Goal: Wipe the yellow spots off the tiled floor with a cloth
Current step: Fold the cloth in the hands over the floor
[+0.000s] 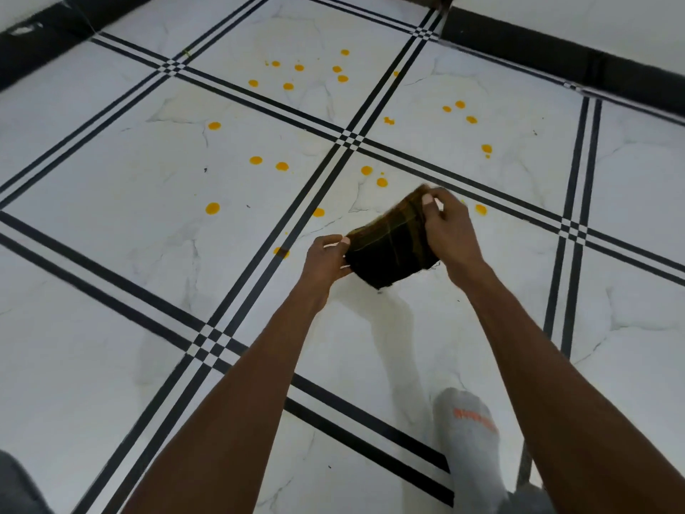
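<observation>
Nearest the camera, a foot in a grey sock [467,432] stands on the tiled floor [111,365], the person evidently standing over the work area. Both forearms extend forward and meet above the floor. The left hand [326,259] pinches the near-left edge of a dark folded cloth [389,250], while the right hand [450,230] grips its far-right end, thumb on top. The cloth is held taut between the hands, clear of the tiles; in my judgement it is being folded or squared into a pad before wiping. No wiping contact exists yet. Beyond the hands, yellow spots [281,166] lie scattered across several tiles, the farthest cluster near the black skirting [556,57]. All visible spots appear untouched, so the task is at its start.
</observation>
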A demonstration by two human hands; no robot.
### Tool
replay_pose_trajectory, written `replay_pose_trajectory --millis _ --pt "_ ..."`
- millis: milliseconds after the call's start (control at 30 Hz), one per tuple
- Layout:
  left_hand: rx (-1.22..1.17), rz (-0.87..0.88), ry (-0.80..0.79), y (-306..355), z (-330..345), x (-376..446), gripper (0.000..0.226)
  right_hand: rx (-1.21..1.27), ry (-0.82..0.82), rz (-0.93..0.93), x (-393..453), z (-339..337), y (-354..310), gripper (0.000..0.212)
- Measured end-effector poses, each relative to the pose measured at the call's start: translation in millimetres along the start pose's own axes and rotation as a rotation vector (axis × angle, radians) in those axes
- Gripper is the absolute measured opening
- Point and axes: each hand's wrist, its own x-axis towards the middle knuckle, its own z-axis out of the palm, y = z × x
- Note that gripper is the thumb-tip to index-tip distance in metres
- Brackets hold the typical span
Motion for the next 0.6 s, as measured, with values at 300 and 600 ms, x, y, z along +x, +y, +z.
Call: replay_pose_trajectory --millis 300,600 --pt "0.311 0.184 0.221 -20 -62 2 0.021 -0.759 -0.317 -0.244 -26 62 14 0.028" --pt "1.072 0.494 0.505 -48 -146 30 0.016 -0.951 -0.469 -0.341 12 87 135 0.067"
